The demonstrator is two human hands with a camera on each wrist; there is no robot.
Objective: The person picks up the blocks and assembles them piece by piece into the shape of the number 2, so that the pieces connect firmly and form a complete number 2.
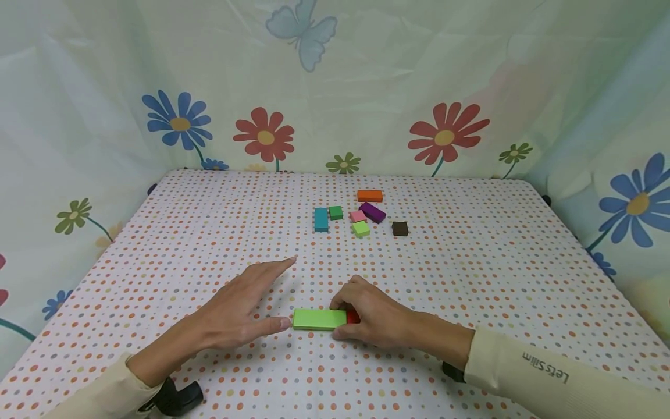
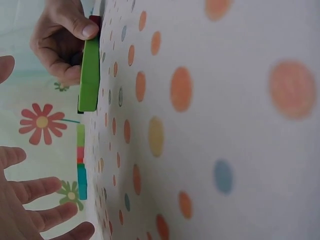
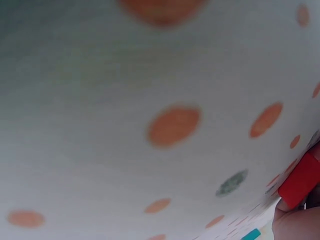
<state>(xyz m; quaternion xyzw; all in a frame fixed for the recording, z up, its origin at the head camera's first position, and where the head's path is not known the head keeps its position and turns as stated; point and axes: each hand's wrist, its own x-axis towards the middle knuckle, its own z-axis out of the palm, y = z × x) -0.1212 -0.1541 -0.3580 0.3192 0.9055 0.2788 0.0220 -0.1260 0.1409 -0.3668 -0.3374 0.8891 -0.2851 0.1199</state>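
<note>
A long light-green block lies lengthwise from nine to three o'clock on a dotted tablecloth, at the near middle of the table. It looks stiff, smooth and light, perhaps painted wood, hardly fragile but likely a little slippery on its flat faces; the long sides near either end offer the surest hold for thumb and fingertips.

At its three o'clock end sits a red block, mostly covered by the right hand, whose curled fingers and thumb pinch the long sides about where green meets red. Whether the two blocks touch under the palm, one cannot tell.

At nine o'clock the left hand has its fingers extended and, in the left wrist view, spread apart; its thumb tip comes right beside the green end, contact unclear.

Farther out, toward twelve, lie a teal block and a small green block; toward one, a pink block, a lime block, a purple block and an orange block; between one and two, a dark block. A flowered backdrop hangs behind at twelve
</note>
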